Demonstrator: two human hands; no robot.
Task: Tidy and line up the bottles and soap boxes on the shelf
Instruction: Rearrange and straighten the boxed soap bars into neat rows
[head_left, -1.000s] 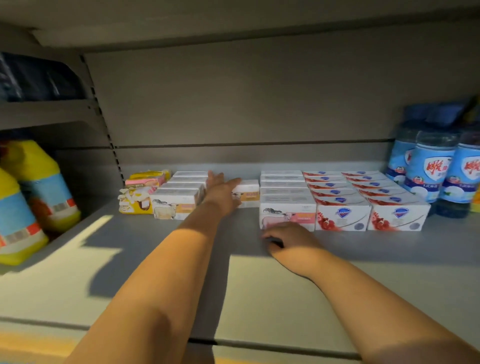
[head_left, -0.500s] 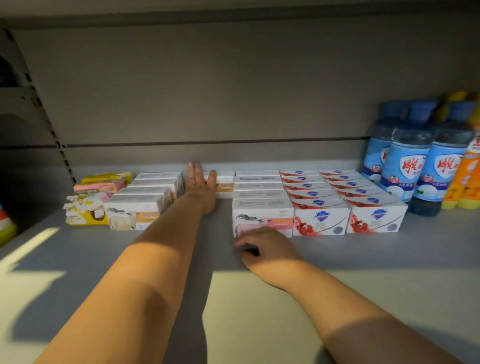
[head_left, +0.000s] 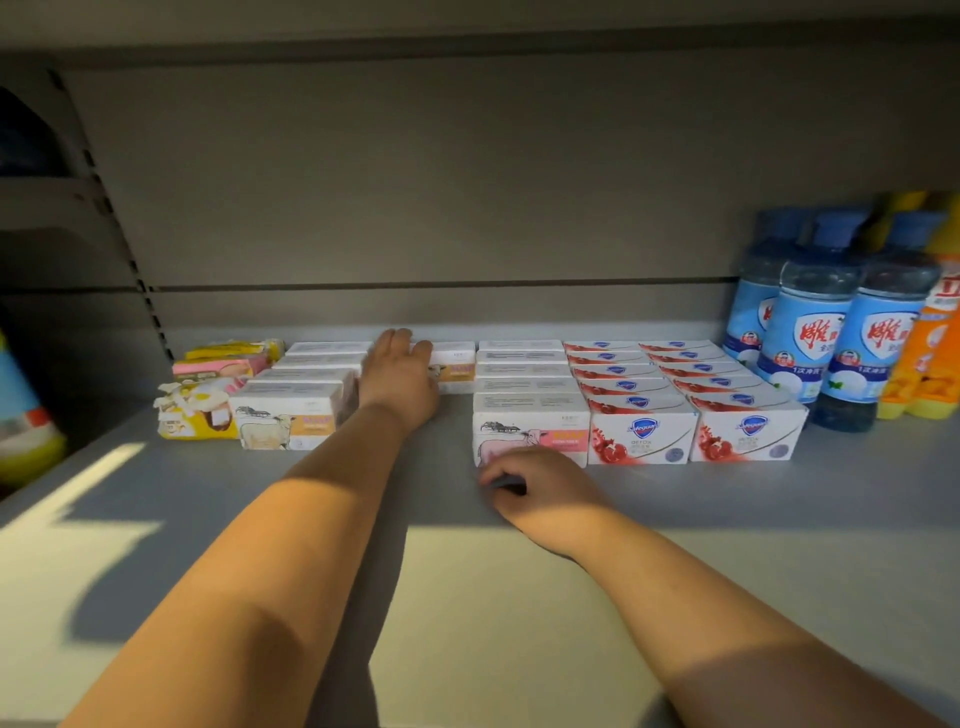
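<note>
One lone box (head_left: 457, 366) is sitting far back on the shelf (head_left: 519, 597), in the gap between the orange row (head_left: 291, 421) on the left and the pink row (head_left: 530, 431) on the right. I'm reaching deep with my left hand (head_left: 400, 376), fingers lying straight over the box's left end, touching it but not wrapping round it. My right hand (head_left: 535, 488) is resting on the shelf just near of the pink row's front box, fingers loosely curled. It's holding nothing I can make out, and the dark patch under them is looking like shadow.

I'm reading this step as bringing that stray box into line. It's light card, I'm guessing, so it's likely going to skid and twist if I'm dragging it by one end. I'm wanting my fingers hooking behind its far edge near the middle, then sliding it low and straight toward me, not lifting. My forearm is passing just beside the orange row, so I'm minding that wrist, because one nudge could be knocking the front box askew. The right hand is sitting well for steadying the pink row. I'm aiming for a near face flush with its neighbours.

The red boxes (head_left: 641, 434) and bottles (head_left: 810, 332) on the right are looking lined up already. The packs (head_left: 197, 410) at far left are looking jumbled.
</note>
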